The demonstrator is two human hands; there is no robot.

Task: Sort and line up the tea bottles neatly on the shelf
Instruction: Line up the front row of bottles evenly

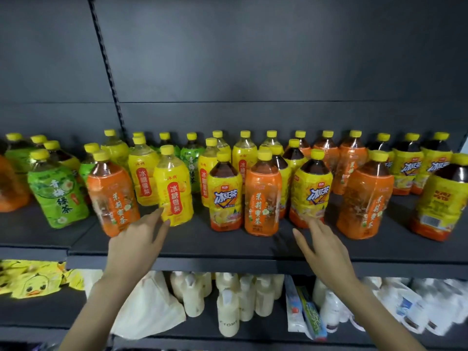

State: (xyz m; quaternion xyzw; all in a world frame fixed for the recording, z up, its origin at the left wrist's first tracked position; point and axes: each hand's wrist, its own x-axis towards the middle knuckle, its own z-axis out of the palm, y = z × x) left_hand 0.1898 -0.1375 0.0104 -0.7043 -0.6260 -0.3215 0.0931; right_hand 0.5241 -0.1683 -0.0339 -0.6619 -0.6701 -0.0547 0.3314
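Left hand (141,236) relaxed, fingertips touch yellow-labelled clear plastic bottle (174,191); right hand (321,247) relaxed, empty, well right of it. Flavours mixed, so likely regrouping.

Light: even, fairly bright on the bottles (225,188) — dim grey above.
Glare: soft shine on the wrappers (263,198).
Blur: white packs (417,307) at lower right smeared.
Edges: wide-angle bending — shelf (228,262) curves, outer bottles lean.

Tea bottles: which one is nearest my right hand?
The yellow-labelled plastic bottle of dark tea between two orange-labelled bottles; the right hand reaches its base.
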